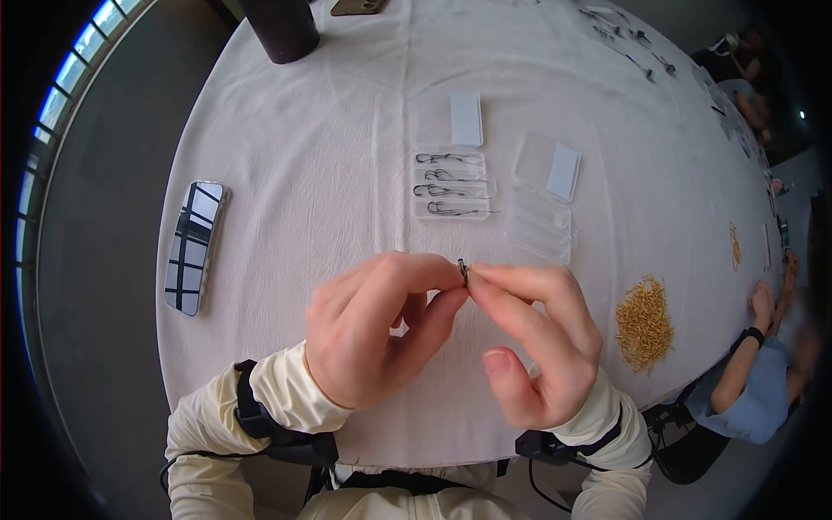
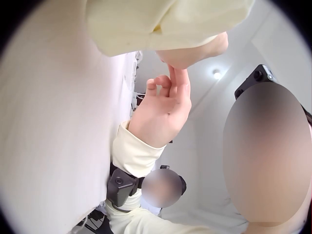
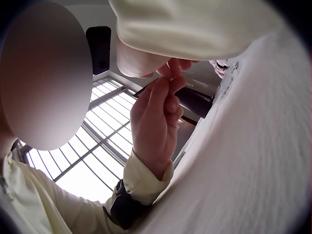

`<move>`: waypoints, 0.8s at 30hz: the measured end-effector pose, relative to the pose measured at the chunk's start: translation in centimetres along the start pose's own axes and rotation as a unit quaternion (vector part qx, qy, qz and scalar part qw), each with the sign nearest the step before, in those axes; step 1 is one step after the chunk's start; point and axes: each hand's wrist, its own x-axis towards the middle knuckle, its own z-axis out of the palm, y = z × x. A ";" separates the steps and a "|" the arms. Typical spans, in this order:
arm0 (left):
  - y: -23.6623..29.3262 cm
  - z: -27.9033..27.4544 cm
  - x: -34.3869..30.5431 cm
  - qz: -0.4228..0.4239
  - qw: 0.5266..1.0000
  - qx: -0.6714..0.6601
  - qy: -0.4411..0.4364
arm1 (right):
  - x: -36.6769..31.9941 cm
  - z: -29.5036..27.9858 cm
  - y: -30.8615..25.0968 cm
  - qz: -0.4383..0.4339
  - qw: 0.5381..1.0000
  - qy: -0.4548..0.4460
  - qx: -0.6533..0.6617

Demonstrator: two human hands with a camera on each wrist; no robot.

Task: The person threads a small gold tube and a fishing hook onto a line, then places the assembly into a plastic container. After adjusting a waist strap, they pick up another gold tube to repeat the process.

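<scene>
In the head view my left hand [image 1: 373, 325] pinches a tiny dark metal piece [image 1: 463, 270] between thumb and index finger. My right hand [image 1: 550, 334] meets it from the other side, its fingertips closed together at the piece, with a speck of gold colour there. One thick right digit hangs apart, lower down. Beyond the hands lies an open clear plastic box [image 1: 448, 217] with dark fish hooks [image 1: 446, 192] in its compartments. Both wrist views show the hands raised over the table; the small piece is mostly hidden there.
A second clear box [image 1: 537, 225] lies open beside the first. To the right is a heap of small gold-coloured pieces [image 1: 645, 325]. A phone [image 1: 196, 247] lies on the left, a dark cup [image 1: 279, 30] stands at the back, and another person's arm [image 1: 737, 368] rests at the right edge.
</scene>
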 end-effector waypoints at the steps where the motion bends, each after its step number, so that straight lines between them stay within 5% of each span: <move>1: 0.0 0.0 0.0 -0.005 1.000 -0.006 0.001 | 0.1 -0.1 0.0 -0.012 1.000 -0.005 -0.015; 20: -0.2 -0.5 0.3 -0.065 0.985 -0.091 -0.129 | 0.4 -1.0 0.6 0.070 0.995 0.060 -0.032; 24: 0.1 -0.3 0.5 -0.045 0.986 -0.085 -0.136 | 0.4 -1.5 0.5 0.103 0.995 -0.005 0.014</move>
